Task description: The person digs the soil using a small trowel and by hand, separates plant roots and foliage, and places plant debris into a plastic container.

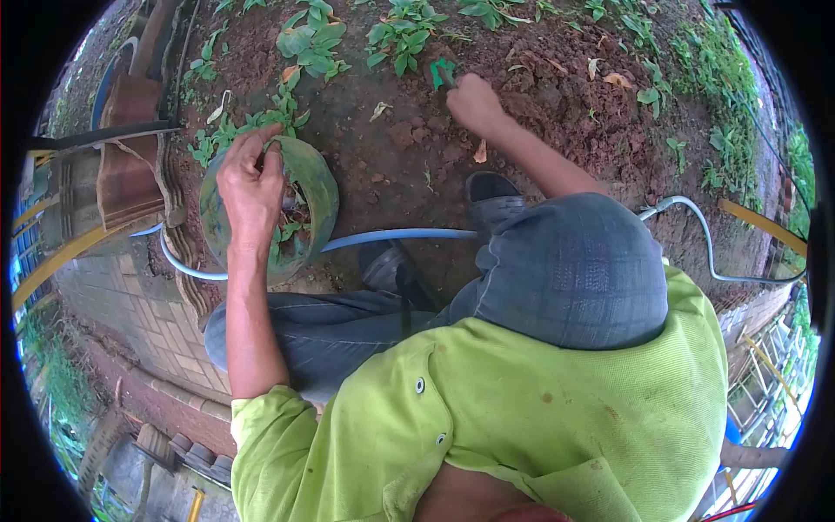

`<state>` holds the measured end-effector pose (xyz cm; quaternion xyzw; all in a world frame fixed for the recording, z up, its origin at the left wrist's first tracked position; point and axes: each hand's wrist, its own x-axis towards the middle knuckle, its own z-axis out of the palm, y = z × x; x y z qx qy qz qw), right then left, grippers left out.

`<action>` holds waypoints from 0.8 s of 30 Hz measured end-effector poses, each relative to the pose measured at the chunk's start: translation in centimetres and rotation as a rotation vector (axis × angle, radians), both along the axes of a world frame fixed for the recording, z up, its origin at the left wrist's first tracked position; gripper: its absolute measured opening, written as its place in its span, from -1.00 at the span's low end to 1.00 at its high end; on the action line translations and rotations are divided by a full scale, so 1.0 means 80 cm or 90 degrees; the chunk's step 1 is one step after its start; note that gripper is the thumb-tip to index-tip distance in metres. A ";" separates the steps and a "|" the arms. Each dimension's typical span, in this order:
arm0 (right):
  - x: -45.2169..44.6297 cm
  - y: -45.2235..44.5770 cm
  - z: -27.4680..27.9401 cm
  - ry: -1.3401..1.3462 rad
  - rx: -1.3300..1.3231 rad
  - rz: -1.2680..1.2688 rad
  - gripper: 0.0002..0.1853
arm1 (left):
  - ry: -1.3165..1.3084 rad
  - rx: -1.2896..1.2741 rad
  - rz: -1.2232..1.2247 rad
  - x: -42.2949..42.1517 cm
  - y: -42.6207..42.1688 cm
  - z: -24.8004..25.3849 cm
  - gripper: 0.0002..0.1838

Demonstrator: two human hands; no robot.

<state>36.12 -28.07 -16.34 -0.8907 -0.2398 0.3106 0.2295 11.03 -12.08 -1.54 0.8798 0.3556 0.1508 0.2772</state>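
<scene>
My left hand (252,178) is closed at the upper rim of a round green pot (317,187), its fingers curled near the edge; whether they pinch the rim or a plant cannot be made out. Inside the pot some leaves (287,233) and dark litter show. Out in front, my right hand (476,104) is wrapped round the handle of a small tool with a green part (443,73), held at the soil beside a leafy plant (404,35). Most of the handle is hidden in the fist.
Loose reddish soil (565,104) lies around and right of my right hand. A blue hose (391,235) runs behind the pot and past my shoes. Curved roof tiles (130,157) stand at the left, beside brick paving (139,296). Weeds (718,96) grow at the right.
</scene>
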 end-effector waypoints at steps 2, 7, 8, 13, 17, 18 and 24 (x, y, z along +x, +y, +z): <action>-0.007 -0.015 -0.008 -0.020 0.035 0.016 -0.72 | 0.006 -0.023 0.018 0.010 0.002 0.000 -0.77; -0.029 -0.026 0.073 -0.157 -0.057 0.194 -0.65 | -0.017 0.027 -0.036 0.008 -0.005 0.002 -0.78; -0.026 -0.031 0.075 -0.164 -0.057 0.191 -0.65 | -0.024 0.028 -0.038 0.004 -0.001 -0.002 -0.78; -0.021 -0.059 0.093 -0.181 -0.083 0.289 -0.66 | 0.025 0.041 -0.039 -0.006 0.004 -0.012 -0.78; -0.007 -0.081 0.073 -0.137 0.026 0.205 -0.69 | -0.002 0.061 -0.057 -0.006 0.001 -0.015 -0.78; -0.001 -0.079 0.065 -0.107 0.061 0.166 -0.71 | 0.008 0.058 -0.048 -0.005 0.001 -0.013 -0.78; 0.044 -0.006 0.024 0.072 0.035 0.110 -0.73 | 0.030 -0.009 0.008 0.000 -0.001 -0.003 -0.78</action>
